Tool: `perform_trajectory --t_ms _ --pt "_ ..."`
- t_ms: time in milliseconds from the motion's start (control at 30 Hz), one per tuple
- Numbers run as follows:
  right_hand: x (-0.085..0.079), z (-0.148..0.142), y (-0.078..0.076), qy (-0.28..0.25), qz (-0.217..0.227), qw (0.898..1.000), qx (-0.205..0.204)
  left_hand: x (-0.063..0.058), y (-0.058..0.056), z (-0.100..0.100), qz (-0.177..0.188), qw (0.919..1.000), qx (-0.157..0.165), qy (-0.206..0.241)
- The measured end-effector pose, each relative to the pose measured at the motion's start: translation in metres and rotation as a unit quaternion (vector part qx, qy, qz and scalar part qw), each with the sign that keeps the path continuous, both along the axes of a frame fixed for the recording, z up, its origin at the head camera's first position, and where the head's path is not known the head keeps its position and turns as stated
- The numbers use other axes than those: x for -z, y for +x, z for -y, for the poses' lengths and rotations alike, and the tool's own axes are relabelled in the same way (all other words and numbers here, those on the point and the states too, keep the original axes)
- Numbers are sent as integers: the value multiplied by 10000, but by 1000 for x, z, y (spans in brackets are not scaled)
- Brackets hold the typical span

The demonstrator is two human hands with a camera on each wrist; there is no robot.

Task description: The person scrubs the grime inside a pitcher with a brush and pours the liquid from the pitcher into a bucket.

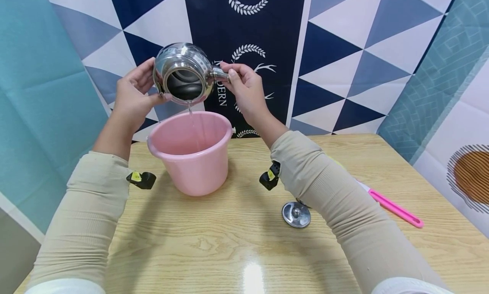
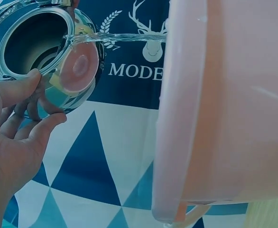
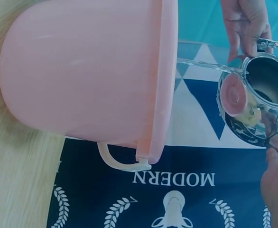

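A shiny metal teapot [image 1: 183, 75] is tipped over the pink bucket [image 1: 189, 156], its round open mouth facing down and toward me. A thin stream of water [image 2: 120, 36] runs from the lip of the mouth into the bucket. My left hand [image 1: 135, 88] holds the teapot's left side, thumb at the mouth's rim and fingers spread along the body. On the other side, my right hand [image 1: 244, 88] pinches the short tapered tube sticking out of the teapot. The right wrist view shows both hands on the pot, with the bucket's wall beside it.
On the wooden table [image 1: 198, 243] lies a round metal lid [image 1: 296, 214], with another small item partly hidden behind my right sleeve. A pink-handled tool [image 1: 397, 209] sits farther right, partly covered by that arm. A patterned cloth [image 1: 340, 64] hangs behind the table.
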State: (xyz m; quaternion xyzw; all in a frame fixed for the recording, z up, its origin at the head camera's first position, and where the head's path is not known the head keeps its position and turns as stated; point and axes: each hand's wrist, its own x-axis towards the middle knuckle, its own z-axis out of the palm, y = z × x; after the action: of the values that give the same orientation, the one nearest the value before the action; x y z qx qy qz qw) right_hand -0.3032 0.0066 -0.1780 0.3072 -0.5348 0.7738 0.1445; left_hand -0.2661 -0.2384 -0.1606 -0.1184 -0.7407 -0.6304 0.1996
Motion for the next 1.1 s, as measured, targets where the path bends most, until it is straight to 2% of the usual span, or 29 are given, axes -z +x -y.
perform_trajectory --t_ms 267,500,800,1100 --pt "-4 0 3 -60 10 10000 -55 -3 2 0 -64 9995 135 276" --pt "-5 1 3 -20 -50 10000 -53 -4 6 0 -95 9998 49 177" --pt "-8 1 4 17 -267 9996 -19 -7 8 0 -215 9990 130 358" --pt "-12 2 4 -16 -255 9997 35 -10 9 0 -322 9985 127 429"
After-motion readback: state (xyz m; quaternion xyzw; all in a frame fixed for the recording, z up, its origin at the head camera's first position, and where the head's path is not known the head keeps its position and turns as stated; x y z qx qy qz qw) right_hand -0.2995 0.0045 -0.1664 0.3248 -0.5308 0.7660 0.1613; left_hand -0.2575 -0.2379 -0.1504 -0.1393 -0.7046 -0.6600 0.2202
